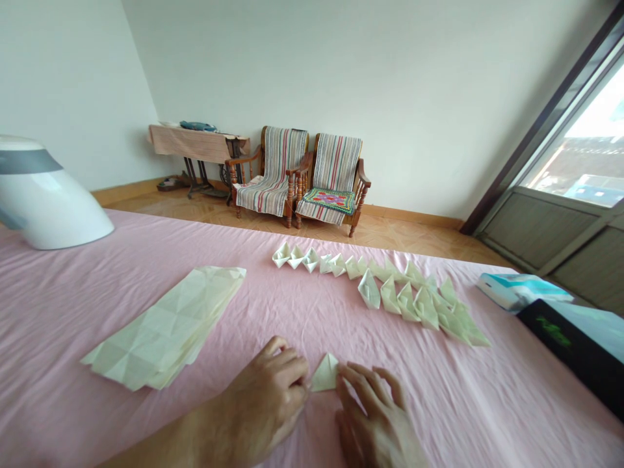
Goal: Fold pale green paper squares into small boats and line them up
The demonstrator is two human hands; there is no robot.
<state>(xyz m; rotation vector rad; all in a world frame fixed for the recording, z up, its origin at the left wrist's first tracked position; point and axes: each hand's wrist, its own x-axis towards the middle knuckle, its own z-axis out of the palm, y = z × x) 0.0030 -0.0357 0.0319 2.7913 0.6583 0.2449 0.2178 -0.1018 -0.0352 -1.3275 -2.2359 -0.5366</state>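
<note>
A small cream folded paper piece (325, 375) lies on the pink cloth near the front edge. My left hand (266, 396) pinches its left side with closed fingers. My right hand (375, 416) presses its right side with fingertips curled onto it. A stack of creased cream paper sheets (166, 325) lies to the left. Two rows of several finished folded paper boats (390, 286) lie further back on the right.
A white and grey rounded appliance (43, 195) stands at the far left. A teal box (517, 289) and a black box (575, 351) sit at the right edge. Two striped wooden chairs (302, 179) and a covered table (195, 143) stand by the far wall.
</note>
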